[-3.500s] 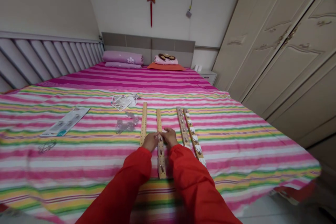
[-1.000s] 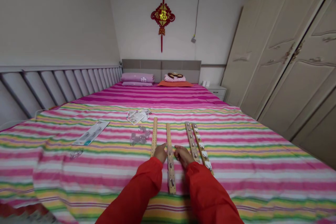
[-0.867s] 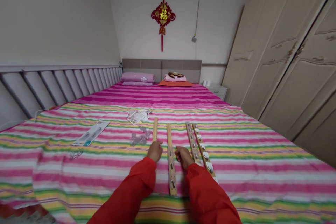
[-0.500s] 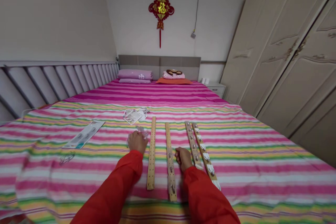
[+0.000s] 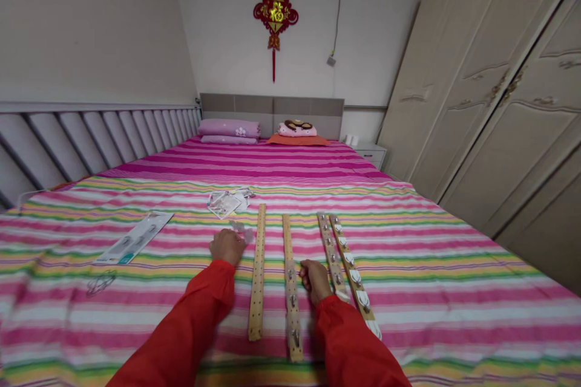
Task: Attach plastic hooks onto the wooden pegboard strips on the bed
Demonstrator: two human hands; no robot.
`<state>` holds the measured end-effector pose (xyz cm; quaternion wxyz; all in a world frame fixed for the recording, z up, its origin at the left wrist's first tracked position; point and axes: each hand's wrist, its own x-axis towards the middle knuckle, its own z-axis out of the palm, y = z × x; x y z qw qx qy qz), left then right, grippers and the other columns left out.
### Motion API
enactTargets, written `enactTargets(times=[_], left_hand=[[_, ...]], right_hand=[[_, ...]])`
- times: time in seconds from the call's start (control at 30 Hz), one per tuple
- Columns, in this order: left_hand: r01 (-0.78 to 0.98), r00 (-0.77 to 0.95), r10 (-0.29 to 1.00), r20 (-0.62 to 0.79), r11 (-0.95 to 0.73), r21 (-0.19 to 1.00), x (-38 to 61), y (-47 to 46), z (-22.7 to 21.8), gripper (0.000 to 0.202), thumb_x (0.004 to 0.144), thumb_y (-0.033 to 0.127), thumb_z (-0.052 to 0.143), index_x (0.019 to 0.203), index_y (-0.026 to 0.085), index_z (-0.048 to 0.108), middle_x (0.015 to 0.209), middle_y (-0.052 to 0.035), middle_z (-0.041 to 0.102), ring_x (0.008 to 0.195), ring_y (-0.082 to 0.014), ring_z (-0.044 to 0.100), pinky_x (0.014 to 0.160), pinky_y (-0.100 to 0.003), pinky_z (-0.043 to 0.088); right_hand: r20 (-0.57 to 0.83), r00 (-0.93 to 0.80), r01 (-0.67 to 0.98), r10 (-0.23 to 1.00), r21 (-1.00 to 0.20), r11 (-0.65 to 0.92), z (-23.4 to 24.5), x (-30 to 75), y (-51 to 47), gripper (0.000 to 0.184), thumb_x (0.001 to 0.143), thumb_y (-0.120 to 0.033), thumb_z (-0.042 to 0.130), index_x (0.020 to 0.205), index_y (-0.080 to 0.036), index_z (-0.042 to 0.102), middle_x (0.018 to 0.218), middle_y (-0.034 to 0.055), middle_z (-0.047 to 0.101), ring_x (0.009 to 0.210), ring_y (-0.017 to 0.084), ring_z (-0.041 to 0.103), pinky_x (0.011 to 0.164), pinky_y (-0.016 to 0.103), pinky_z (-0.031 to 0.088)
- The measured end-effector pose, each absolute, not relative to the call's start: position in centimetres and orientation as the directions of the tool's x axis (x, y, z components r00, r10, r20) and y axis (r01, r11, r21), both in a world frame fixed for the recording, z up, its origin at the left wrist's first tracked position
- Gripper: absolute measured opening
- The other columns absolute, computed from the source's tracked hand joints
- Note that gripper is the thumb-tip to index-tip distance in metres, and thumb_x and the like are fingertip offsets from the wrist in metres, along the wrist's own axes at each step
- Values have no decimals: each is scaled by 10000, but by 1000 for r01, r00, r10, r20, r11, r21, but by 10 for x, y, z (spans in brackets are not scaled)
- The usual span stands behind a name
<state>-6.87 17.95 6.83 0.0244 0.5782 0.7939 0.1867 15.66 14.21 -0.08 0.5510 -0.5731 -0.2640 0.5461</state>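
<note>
My left hand (image 5: 226,247) is low over the bedspread, fingers curled, at the near left side of some small clear plastic pieces (image 5: 242,231). Its fingertips are partly hidden, so what they grip does not show. To its right lies a wooden strip with rows of holes (image 5: 258,272). My right hand (image 5: 315,280) is closed in a pinch just right of a second wooden strip (image 5: 292,305), whose near half carries several metal hooks. Anything between those fingers is too small to make out. Farther right lie a strip with metal hooks (image 5: 331,253) and one with white-backed hooks (image 5: 355,275).
Opened packaging (image 5: 229,201) lies beyond my left hand. At the left are a flat hook package (image 5: 134,237) and a clear, thin-outlined item (image 5: 101,282). Striped bedspread (image 5: 436,290) covers the bed; a slatted rail (image 5: 91,142) runs along the left, wardrobes (image 5: 490,103) at right.
My left hand has shifted left and back from over the clear plastic pieces, which now show more. The right hand stays closed beside the second strip. The whole view has shifted slightly.
</note>
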Motion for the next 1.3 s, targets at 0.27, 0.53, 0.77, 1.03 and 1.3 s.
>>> enactTargets(times=[0.27,0.53,0.77,1.03,1.3], left_hand=[[767,-272,944,190,93,635,-114,162,76,123,700,309,590,695,194,633,705,-19,703,705,-175,634,626,-232,428],[466,-178,952,248,-140,874,-106,139,90,274,583,432,671,688,180,652,721,-34,703,670,-180,630,613,-262,485],[372,59,963,265,-267,889,-62,120,103,256,605,425,698,686,189,646,747,-40,697,717,-175,637,677,-280,519],[305,113,955,274,-296,905,-29,120,97,173,633,334,674,695,176,640,861,-61,697,792,-181,648,714,-284,524],[209,-87,970,225,-203,957,2,122,71,181,670,348,662,726,179,628,777,-43,707,780,-180,660,755,-295,527]], right_hand=[[-367,257,-333,894,-902,-275,-2,156,144,252,690,-176,533,460,-196,432,365,-53,433,273,50,294,290,187,169],[-358,215,-342,909,-899,-273,10,163,141,199,670,-183,579,514,-186,455,397,-54,466,283,43,300,306,180,153],[-106,107,-289,989,-955,-71,50,148,128,200,636,-349,693,653,-163,618,453,-69,483,376,60,372,364,185,261],[-45,-41,-306,998,-950,-55,72,140,117,347,547,-367,794,791,-137,705,501,-41,573,428,76,451,410,198,321],[-136,-54,-432,989,-890,-146,58,143,117,312,536,-337,804,701,-141,628,525,-7,610,436,88,529,414,180,395]])
